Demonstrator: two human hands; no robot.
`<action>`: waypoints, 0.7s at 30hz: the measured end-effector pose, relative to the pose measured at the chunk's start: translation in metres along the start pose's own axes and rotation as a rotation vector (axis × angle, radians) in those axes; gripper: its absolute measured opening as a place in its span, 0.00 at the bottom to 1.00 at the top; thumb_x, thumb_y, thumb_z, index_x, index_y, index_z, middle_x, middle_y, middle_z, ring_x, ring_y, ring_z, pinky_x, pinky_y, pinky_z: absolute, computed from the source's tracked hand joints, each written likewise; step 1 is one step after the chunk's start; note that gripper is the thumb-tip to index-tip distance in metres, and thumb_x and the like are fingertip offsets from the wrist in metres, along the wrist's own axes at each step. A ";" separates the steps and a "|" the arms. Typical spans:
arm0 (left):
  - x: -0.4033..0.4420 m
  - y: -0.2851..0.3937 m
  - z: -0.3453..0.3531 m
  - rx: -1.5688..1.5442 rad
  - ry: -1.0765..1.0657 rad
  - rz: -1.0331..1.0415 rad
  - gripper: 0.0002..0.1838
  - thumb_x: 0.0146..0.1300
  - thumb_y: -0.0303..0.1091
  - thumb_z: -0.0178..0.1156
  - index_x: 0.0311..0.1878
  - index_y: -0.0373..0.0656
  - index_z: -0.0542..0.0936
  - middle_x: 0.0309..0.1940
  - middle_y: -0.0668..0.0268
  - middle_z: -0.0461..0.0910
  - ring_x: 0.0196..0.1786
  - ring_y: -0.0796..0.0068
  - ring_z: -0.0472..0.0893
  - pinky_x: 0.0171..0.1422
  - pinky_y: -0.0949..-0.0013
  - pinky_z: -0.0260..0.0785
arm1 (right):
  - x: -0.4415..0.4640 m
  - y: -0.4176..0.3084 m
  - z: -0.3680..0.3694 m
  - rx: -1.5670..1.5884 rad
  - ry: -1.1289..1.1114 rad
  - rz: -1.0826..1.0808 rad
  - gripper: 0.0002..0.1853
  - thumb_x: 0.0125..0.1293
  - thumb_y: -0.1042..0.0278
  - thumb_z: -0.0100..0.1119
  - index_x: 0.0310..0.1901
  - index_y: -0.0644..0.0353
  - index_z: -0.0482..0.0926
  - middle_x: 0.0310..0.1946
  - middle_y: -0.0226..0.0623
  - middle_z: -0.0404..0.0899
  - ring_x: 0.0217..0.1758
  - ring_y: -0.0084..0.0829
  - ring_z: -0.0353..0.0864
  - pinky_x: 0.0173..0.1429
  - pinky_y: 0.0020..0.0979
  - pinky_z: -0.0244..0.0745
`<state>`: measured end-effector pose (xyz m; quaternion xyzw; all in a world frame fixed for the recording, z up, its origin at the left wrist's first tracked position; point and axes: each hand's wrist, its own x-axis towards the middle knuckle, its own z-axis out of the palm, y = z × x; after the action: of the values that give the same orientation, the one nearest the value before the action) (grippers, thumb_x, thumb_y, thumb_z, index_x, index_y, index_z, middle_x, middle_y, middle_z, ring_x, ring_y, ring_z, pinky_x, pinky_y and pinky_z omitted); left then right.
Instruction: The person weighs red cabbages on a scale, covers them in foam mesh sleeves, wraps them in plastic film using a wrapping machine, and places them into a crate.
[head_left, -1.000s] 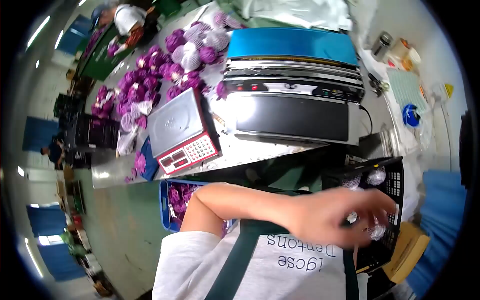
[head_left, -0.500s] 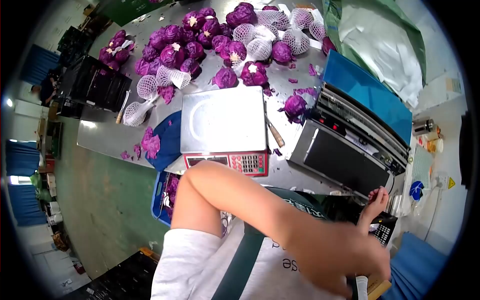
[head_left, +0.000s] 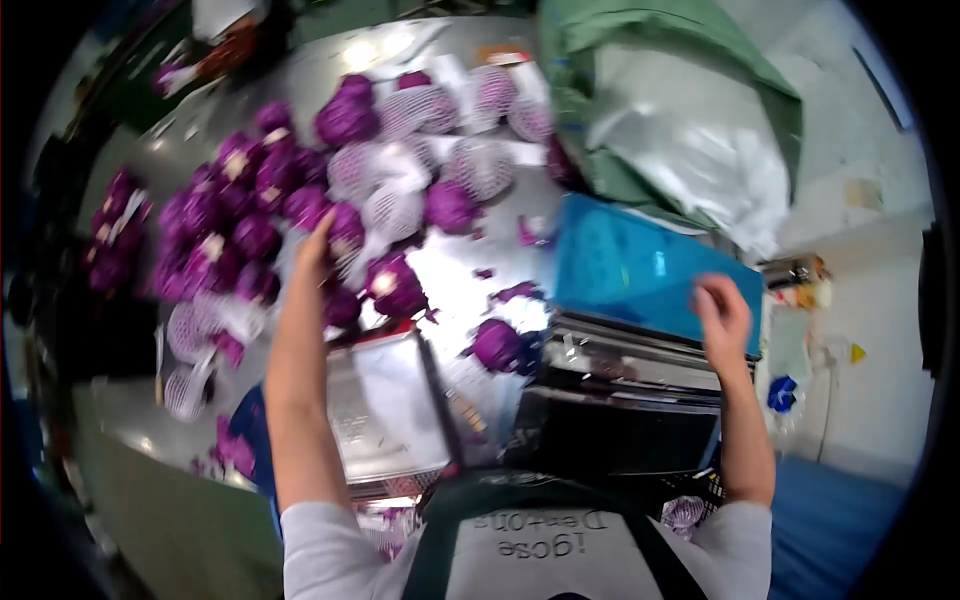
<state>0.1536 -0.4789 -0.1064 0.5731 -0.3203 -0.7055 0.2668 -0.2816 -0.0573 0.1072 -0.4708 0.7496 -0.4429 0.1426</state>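
My left hand [head_left: 316, 245] reaches over the pile, against a red cabbage [head_left: 346, 230]. Its fingers are blurred and partly hidden, so whether they grip it I cannot tell. Another red cabbage [head_left: 394, 284] with a pale cut stem lies to the right of that hand. My right hand [head_left: 724, 312] is raised over the blue panel [head_left: 640, 270] of the boxy machine, fingers loosely bent and apart, with nothing seen in them. Below my left forearm is the scale [head_left: 385, 405], its metal plate partly covered by the arm.
Several cabbages in white foam nets [head_left: 480, 168] lie at the back. A loose cabbage [head_left: 497, 345] sits beside the black machine [head_left: 610, 430]. A knife handle [head_left: 466, 410] lies right of the scale. A green sack [head_left: 680, 130] with white lining stands at the back right.
My left hand has swung from the lower right, across my body, up to the cabbage pile. My right hand has risen from the machine's front edge to its blue panel. The view has shifted.
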 end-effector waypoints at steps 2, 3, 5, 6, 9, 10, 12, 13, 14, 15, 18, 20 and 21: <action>0.004 0.009 -0.001 0.000 -0.006 -0.162 0.40 0.52 0.56 0.68 0.61 0.38 0.70 0.52 0.57 0.79 0.50 0.59 0.80 0.57 0.54 0.70 | 0.071 0.005 0.012 -0.157 -0.114 -0.199 0.06 0.62 0.74 0.59 0.40 0.64 0.77 0.33 0.35 0.78 0.35 0.24 0.77 0.41 0.23 0.72; -0.021 0.016 0.016 -0.013 0.070 -0.072 0.39 0.54 0.54 0.67 0.62 0.38 0.69 0.54 0.56 0.77 0.53 0.59 0.79 0.60 0.53 0.68 | 0.103 0.013 0.019 -0.154 -0.160 -0.175 0.07 0.63 0.71 0.58 0.41 0.63 0.78 0.34 0.35 0.79 0.35 0.25 0.78 0.41 0.24 0.72; -0.010 0.004 0.002 -0.042 -0.025 -0.016 0.37 0.56 0.52 0.65 0.62 0.37 0.69 0.55 0.57 0.76 0.55 0.59 0.78 0.61 0.54 0.67 | 0.169 0.082 0.038 -0.071 -0.114 -0.038 0.12 0.63 0.67 0.59 0.46 0.61 0.79 0.40 0.35 0.81 0.40 0.26 0.79 0.46 0.27 0.73; -0.018 0.004 0.004 -0.094 -0.069 -0.061 0.36 0.58 0.51 0.63 0.63 0.38 0.68 0.56 0.56 0.75 0.57 0.58 0.76 0.63 0.54 0.67 | 0.196 0.105 0.047 -0.020 -0.049 -0.001 0.14 0.63 0.66 0.60 0.49 0.60 0.78 0.43 0.35 0.81 0.42 0.27 0.80 0.49 0.28 0.73; -0.021 -0.005 0.002 -0.350 -0.084 0.037 0.33 0.61 0.51 0.61 0.63 0.39 0.68 0.56 0.57 0.76 0.58 0.57 0.76 0.65 0.51 0.66 | 0.244 0.104 0.082 0.183 0.071 -0.181 0.22 0.62 0.64 0.61 0.57 0.59 0.73 0.52 0.38 0.77 0.48 0.30 0.77 0.54 0.30 0.71; -0.013 -0.007 -0.007 -0.438 -0.053 0.086 0.33 0.60 0.52 0.61 0.62 0.40 0.69 0.54 0.58 0.77 0.57 0.58 0.76 0.64 0.49 0.67 | 0.255 0.099 0.088 0.244 0.089 -0.157 0.25 0.61 0.62 0.62 0.60 0.57 0.71 0.55 0.37 0.75 0.48 0.29 0.76 0.55 0.31 0.71; -0.069 0.017 0.002 -0.156 0.228 0.265 0.31 0.55 0.56 0.65 0.55 0.43 0.75 0.47 0.61 0.79 0.50 0.64 0.79 0.54 0.52 0.72 | 0.259 0.083 0.094 0.241 0.109 0.141 0.29 0.60 0.63 0.63 0.63 0.56 0.68 0.57 0.35 0.73 0.45 0.26 0.75 0.48 0.29 0.72; -0.081 0.017 -0.014 -0.136 0.217 0.377 0.32 0.54 0.56 0.66 0.56 0.44 0.73 0.49 0.61 0.77 0.51 0.65 0.77 0.54 0.54 0.71 | 0.261 0.087 0.097 0.303 0.127 0.064 0.30 0.60 0.63 0.63 0.64 0.56 0.67 0.58 0.35 0.72 0.44 0.24 0.74 0.45 0.27 0.71; -0.107 0.016 -0.015 -0.165 0.322 0.450 0.35 0.55 0.55 0.66 0.59 0.44 0.68 0.53 0.61 0.73 0.54 0.66 0.74 0.55 0.54 0.70 | 0.265 0.097 0.094 0.293 0.112 0.038 0.30 0.61 0.63 0.62 0.65 0.56 0.66 0.59 0.36 0.71 0.43 0.23 0.74 0.44 0.26 0.71; -0.124 0.010 -0.032 -0.161 0.242 0.500 0.38 0.55 0.54 0.65 0.62 0.43 0.63 0.56 0.59 0.70 0.57 0.66 0.72 0.57 0.56 0.68 | 0.272 0.107 0.089 0.232 0.114 0.028 0.30 0.62 0.63 0.60 0.66 0.57 0.66 0.60 0.39 0.71 0.46 0.25 0.75 0.48 0.27 0.72; -0.236 0.003 -0.019 -0.050 0.358 0.573 0.32 0.55 0.47 0.67 0.57 0.40 0.68 0.48 0.60 0.75 0.51 0.70 0.75 0.57 0.68 0.67 | 0.305 0.158 0.068 -0.087 0.281 -0.107 0.27 0.63 0.66 0.57 0.64 0.63 0.66 0.55 0.42 0.73 0.54 0.31 0.74 0.57 0.30 0.70; -0.286 -0.023 -0.029 0.132 0.457 0.611 0.32 0.52 0.45 0.70 0.55 0.39 0.69 0.45 0.60 0.76 0.47 0.71 0.76 0.55 0.70 0.69 | 0.281 0.114 0.061 -0.061 0.466 -0.362 0.23 0.63 0.69 0.58 0.59 0.62 0.69 0.48 0.39 0.74 0.51 0.29 0.74 0.55 0.30 0.71; -0.311 -0.036 -0.030 0.195 0.495 0.585 0.34 0.50 0.46 0.71 0.55 0.38 0.69 0.45 0.60 0.76 0.47 0.71 0.76 0.54 0.69 0.69 | 0.257 0.071 0.059 0.026 0.474 -0.423 0.19 0.62 0.71 0.59 0.55 0.62 0.70 0.45 0.36 0.73 0.48 0.28 0.73 0.54 0.29 0.70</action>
<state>0.2454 -0.2286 0.0598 0.6331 -0.4616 -0.4062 0.4702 -0.4185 -0.2911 0.0692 -0.4981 0.6418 -0.5694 -0.1253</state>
